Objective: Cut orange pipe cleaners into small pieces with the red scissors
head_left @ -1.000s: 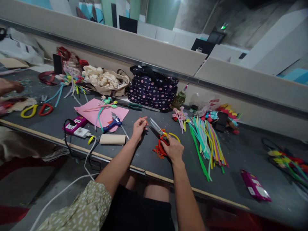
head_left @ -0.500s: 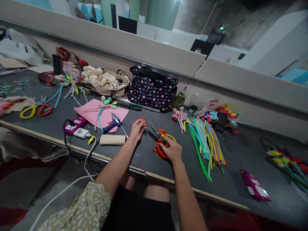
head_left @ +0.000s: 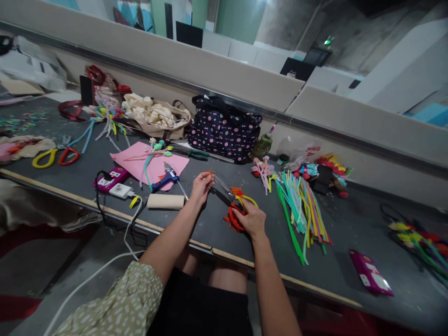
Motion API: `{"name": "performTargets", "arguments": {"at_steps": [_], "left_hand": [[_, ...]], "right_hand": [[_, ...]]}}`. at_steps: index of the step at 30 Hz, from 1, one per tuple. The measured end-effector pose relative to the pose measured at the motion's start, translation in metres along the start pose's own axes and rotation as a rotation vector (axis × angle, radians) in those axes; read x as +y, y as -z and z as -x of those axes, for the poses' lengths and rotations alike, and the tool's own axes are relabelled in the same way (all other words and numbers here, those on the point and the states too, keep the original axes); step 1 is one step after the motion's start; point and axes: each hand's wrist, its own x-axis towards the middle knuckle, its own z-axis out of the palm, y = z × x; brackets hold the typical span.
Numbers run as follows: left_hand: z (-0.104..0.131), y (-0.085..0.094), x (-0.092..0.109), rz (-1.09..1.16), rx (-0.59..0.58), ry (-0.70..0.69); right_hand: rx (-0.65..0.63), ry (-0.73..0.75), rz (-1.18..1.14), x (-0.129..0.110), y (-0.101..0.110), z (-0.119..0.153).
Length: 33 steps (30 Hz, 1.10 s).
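My left hand (head_left: 202, 187) is closed in a pinch on a small orange piece of pipe cleaner (head_left: 211, 172), its tip showing above the fingers. In my right hand (head_left: 253, 218) is a pair of scissors (head_left: 241, 203) with red and yellow handles. The blades point up and left, reaching close to the left fingertips. Orange pipe cleaner pieces (head_left: 236, 191) lie beside the scissors' pivot, and more orange bits (head_left: 231, 223) are by the red handle. Whether these touch the right hand, I cannot tell.
Right of my hands lies a bundle of coloured pipe cleaners (head_left: 297, 200). To the left are a cardboard roll (head_left: 165, 201), a blue glue gun (head_left: 167, 178), pink paper (head_left: 131, 157) and a purple power strip (head_left: 111, 181). A dotted bag (head_left: 224, 130) stands behind.
The camera view has shifted slightly, so everything sits a little further right. Both hands keep nearly the same pose, the scissors still near the orange piece.
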Motion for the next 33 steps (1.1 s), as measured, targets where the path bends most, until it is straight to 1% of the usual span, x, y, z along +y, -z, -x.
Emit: {"name": "performTargets", "arguments": {"at_steps": [8,20,23,27,33], "left_hand": [[0.001,-0.0018,0.0006,0.015,0.012,0.029],[-0.0001,-0.0002,-0.002,-0.023,-0.022,0.037],[0.0002,0.0003,-0.0018,-0.022,-0.017,0.065],[0.0025,-0.002,-0.001,-0.087,-0.032,0.103],[0.0058,-0.0073,0.001,-0.208,-0.032,0.095]], "right_hand": [[0.034,0.022,0.018,0.0012,0.0,0.0006],[0.019,0.01,0.069,0.0003,0.0004,0.0002],[0.018,-0.003,0.078,0.0003,0.0005,0.0001],[0.024,-0.005,0.082,0.0003,0.0012,0.0004],[0.004,0.036,0.113,-0.0015,0.0035,0.0005]]}}
